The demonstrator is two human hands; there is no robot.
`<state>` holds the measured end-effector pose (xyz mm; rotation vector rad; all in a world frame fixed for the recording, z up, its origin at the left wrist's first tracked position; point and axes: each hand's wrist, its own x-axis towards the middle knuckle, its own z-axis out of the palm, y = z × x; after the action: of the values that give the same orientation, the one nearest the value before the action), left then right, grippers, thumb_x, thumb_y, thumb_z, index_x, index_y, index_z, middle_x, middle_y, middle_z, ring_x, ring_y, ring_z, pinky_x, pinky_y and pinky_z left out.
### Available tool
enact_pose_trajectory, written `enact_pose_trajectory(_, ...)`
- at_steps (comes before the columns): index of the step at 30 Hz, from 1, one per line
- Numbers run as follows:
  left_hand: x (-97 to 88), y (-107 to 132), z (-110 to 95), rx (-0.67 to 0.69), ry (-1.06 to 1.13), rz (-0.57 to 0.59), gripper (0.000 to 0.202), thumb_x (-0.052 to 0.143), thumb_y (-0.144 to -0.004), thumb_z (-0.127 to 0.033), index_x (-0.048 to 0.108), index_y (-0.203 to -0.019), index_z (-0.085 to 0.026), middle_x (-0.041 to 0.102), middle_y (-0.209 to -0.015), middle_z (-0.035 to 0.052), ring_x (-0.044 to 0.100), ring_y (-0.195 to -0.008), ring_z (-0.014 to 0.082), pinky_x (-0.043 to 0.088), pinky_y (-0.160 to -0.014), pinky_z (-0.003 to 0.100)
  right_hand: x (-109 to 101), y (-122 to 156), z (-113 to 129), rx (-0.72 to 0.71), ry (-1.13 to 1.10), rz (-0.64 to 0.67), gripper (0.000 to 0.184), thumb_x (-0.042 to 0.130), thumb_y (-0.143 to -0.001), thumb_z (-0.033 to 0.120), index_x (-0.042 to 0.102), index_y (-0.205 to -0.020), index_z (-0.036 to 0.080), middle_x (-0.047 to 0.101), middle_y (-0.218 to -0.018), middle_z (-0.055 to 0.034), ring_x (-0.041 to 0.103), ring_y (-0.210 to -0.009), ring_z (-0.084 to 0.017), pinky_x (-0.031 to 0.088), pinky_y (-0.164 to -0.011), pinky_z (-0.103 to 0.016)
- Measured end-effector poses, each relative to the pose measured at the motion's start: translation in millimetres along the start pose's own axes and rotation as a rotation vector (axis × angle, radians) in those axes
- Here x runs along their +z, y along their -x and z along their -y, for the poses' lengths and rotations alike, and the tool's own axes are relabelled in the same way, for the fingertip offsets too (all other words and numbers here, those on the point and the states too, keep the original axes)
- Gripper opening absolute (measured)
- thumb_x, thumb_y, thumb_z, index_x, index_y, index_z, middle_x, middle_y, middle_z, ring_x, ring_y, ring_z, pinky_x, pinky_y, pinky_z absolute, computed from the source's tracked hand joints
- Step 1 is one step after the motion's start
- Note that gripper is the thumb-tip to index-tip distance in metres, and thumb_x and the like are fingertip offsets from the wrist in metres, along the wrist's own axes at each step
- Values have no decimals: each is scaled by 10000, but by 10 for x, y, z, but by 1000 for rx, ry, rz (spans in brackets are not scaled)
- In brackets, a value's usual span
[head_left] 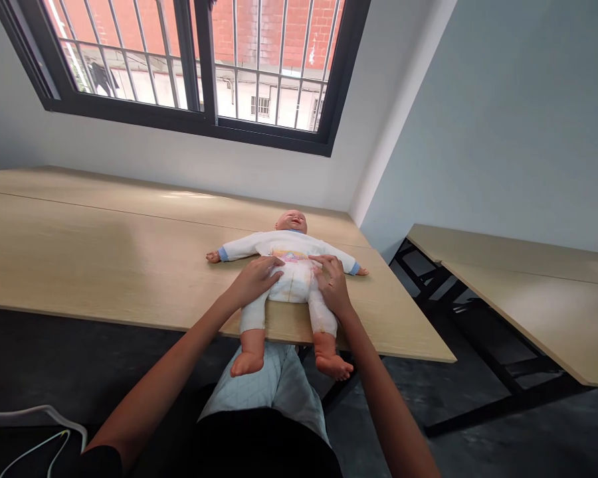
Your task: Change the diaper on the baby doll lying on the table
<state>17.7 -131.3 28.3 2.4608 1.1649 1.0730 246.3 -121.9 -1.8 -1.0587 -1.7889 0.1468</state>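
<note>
Baby doll (295, 243), seen from the head camera, lies on its back on the pale wooden counter (144, 265), close to the near edge. Its head points toward the window (189, 119) and its arms stretch out to both sides. The lower legs reach past the near edge, so both bare feet (246, 363) show beyond the wood. It wears a white top with blue cuffs (222, 253), white leggings that end above the ankles, and a white diaper (290, 289) around the hips. A band of coloured print (290, 256) crosses the waist.

The left hand (262, 273) rests at the left side of the diaper, its fingers laid together over the waist and the thumb held apart below them. The right hand (331, 279) rests at the opposite side, fingers bent and their tips at the printed band, thumb lower down. Whether either hand pinches the material, I cannot tell.

Below the counter's edge are the person's light trousers (259, 385). A white cable (34, 413) runs in at the lower left. To the right, apart from the counter, stands another table (543, 285) on dark metal legs (503, 405). Bars (279, 79) cross the window.
</note>
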Motion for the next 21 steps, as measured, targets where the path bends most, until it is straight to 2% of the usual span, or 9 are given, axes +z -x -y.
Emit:
enact_pose_trajectory(4, 29, -29, 6, 14, 27, -17, 285, 468, -929, -279, 597, -1165, -183, 631, -1270, 99, 550, -1230, 249, 427, -1067, 429, 23, 16, 21, 45, 37, 155, 394, 374, -982, 387, 685, -1192, 265, 485, -1366, -79, 401, -1275, -272, 261, -1129, -485)
enact_pose_trajectory(7, 36, -39, 7, 13, 31, 21, 328, 460, -928, -264, 583, -1219, -177, 612, -1320, 98, 538, -1250, 253, 404, -1088, 435, 36, 26, 24, 69, 59, 227, 432, 330, -1000, 415, 687, -1198, 271, 445, -1427, -68, 333, -1331, -272, 225, -1146, -502)
enact_pose_trajectory(15, 21, 17, -33, -26, 89, 72, 372, 449, -925, -264, 553, -1267, -160, 578, -1370, 123, 529, -1257, 284, 381, -1082, 473, 67, 28, -25, 4, 73, 196, 362, 402, -982, 391, 721, -1102, 269, 508, -1357, -67, 382, -1284, -261, 259, -1131, -493)
enact_pose_trajectory(19, 30, 4, -49, -65, 193, 14, 311, 491, -902, -262, 589, -1188, -190, 662, -1231, 101, 581, -1172, 271, 404, -1049, 446, 67, 16, 20, -34, 56, 149, 310, 445, -963, 379, 719, -988, 236, 543, -1287, -89, 423, -1253, -265, 270, -1118, -497)
enact_pose_trajectory(21, 27, 4, -31, -104, 262, -44, 271, 512, -892, -268, 613, -1133, -200, 695, -1112, 81, 617, -1082, 262, 431, -1007, 424, 44, 13, 30, -8, 32, 77, 284, 471, -948, 387, 703, -920, 225, 555, -1251, -97, 443, -1229, -267, 287, -1107, -495)
